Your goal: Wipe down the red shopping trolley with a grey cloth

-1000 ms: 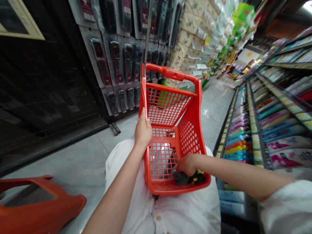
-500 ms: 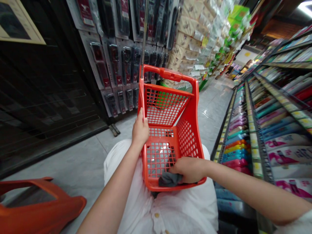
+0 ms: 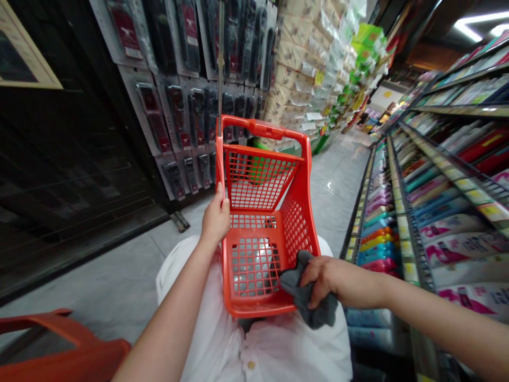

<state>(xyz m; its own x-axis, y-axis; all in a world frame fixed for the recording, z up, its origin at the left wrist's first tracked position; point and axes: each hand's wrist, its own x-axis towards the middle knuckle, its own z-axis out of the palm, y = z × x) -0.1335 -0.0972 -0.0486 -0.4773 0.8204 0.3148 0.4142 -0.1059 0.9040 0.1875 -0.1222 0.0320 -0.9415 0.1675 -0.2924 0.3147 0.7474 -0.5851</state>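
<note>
A red plastic shopping basket [image 3: 292, 225] with grid sides stands in front of me, between my knees. My left hand [image 3: 215, 217] grips its left rim, thumb on the inside. In my right hand [image 3: 324, 278] is a dark grey cloth [image 3: 306, 292], bunched under the fingers. The cloth drapes over the basket's near right corner, partly inside and partly outside. Through the grid bottom the grey floor shows. A thin metal rod [image 3: 221, 69] rises from the basket's far left corner.
Another red basket [image 3: 59, 350] lies at the lower left. Packaged goods hang on a rack [image 3: 175, 106] ahead, and tan packs [image 3: 294, 69] beside it. Shelves with colourful packs [image 3: 382, 244] line the right. A tiled aisle [image 3: 338, 164] runs between. A dark panel [image 3: 71, 175] stands left.
My right hand has lifted the cloth from the basket's inner near end to its near right corner, where it now spreads over the rim. My left hand keeps its hold.
</note>
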